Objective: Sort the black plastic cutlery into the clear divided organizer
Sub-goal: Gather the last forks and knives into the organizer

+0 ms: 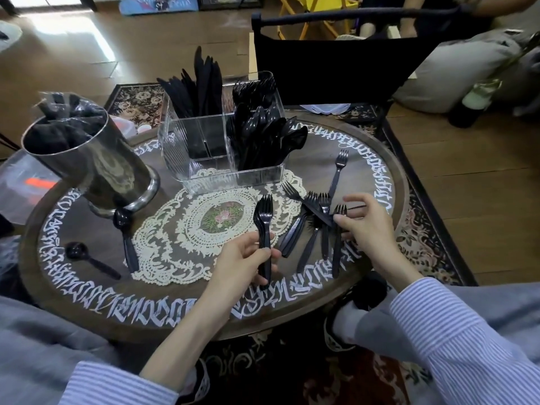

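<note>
Forks, black plastic, bundle (264,226): several nested together, tines up, gripped by the handles in the left hand (245,258) over the near middle of the bench (87,293).

Right hand (366,226): fingers curled, thumb and fingertips pinching the handle of one fork (309,207) that lies crosswise atop the loose pile.

Loose forks (318,238): a fanned heap lying flat on the bench between the two hands, tines pointing away; one further fork (337,171) lies apart beyond the heap, near the organizer's right corner.

Clear divided organizer (204,159): upright at the far middle of the bench, on the edge of a lace doily (181,226). Knives (198,83) stand in the rear left compartment, spoons (268,133) fill the front right, more fork heads show in the rear right; the front left compartment looks unfilled.

Spoons, loose: one (125,232) lying against the foot of a metal cup (96,168) at the left, another (87,258) nearer the left rim.

Bench: round, dark wood, ringed with white lettering.

Sleeves: blue-and-white stripes on both forearms.

Room: wooden floor, patterned rug (423,235) beneath, black folding chair (336,59) behind the bench, another person's legs partly visible at upper right.
</note>
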